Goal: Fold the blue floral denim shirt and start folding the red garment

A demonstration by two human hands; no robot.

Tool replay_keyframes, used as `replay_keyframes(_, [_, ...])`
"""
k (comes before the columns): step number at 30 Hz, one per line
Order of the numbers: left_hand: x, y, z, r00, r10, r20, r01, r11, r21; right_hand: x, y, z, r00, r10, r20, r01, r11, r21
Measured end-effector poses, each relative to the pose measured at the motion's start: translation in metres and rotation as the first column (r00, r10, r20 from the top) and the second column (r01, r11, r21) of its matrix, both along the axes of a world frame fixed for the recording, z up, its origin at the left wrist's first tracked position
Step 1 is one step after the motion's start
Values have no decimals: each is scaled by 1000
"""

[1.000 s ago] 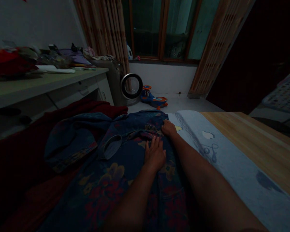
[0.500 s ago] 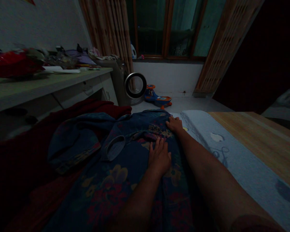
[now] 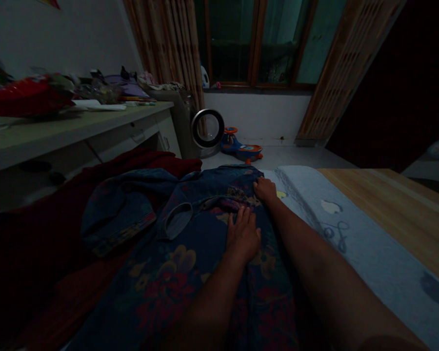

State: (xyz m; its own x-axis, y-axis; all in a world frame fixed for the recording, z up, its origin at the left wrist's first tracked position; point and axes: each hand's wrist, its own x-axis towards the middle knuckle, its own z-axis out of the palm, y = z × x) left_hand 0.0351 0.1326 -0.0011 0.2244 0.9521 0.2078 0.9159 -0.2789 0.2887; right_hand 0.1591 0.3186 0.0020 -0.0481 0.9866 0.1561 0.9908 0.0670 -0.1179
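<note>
A long blue floral garment [image 3: 201,229] with sleeves lies spread out in front of me, its far end near the bed's far edge. My left hand [image 3: 244,236] rests flat on the middle of it, fingers spread, beside a fold with pinkish cloth showing. Farther off, my right hand [image 3: 266,190] has its fingers bent over the garment's right edge, close to the upper corner. One sleeve [image 3: 177,222] is folded across the body with its pale cuff opening facing me. Another blue floral piece [image 3: 120,209] is bunched at the left.
Dark red cloth [image 3: 40,243] lies under and left of the garment. To the right are a pale blue blanket [image 3: 314,195] and a wooden surface [image 3: 398,204]. A cluttered counter [image 3: 76,129], a front-loading washer with its round door [image 3: 208,128] open, and a ride-on toy [image 3: 241,148] stand beyond.
Both hands keep nearly the same places on the garment. The view has shifted slightly, so the scene sits a little farther right.
</note>
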Motion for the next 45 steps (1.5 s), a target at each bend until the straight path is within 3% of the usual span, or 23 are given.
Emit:
replay_keyframes(6, [-2,2,6,996,10,92,-12,1000,12,2,-21,12,999,35,-18,-34,999,26])
replay_keyframes(12, [-3,6,11,987,46,151,-54,998,44,-6,-57,4,992,129,2,-129,991,19])
replay_keyframes(22, [-6,6,12,988,41,152,-50,997,57,3,-51,11,990,138,-17,-137,990,28])
replay_keyframes(29, [-11,8,13,985,91,144,-100,993,57,3,-96,3,982,187,18,-188,982,31])
replay_keyframes(34, [-11,7,12,989,106,101,-111,993,42,5,-108,3,984,176,-2,-176,984,-26])
replay_keyframes(37, [-14,8,13,984,126,122,-133,990,43,8,-119,6,982,187,7,-187,982,15])
replay_keyframes(40, [-17,9,12,981,150,127,-157,986,49,9,-143,5,958,284,32,-285,957,51])
replay_keyframes(45, [-20,13,7,959,193,208,-196,981,-8,7,-195,7,900,436,-14,-436,897,-71])
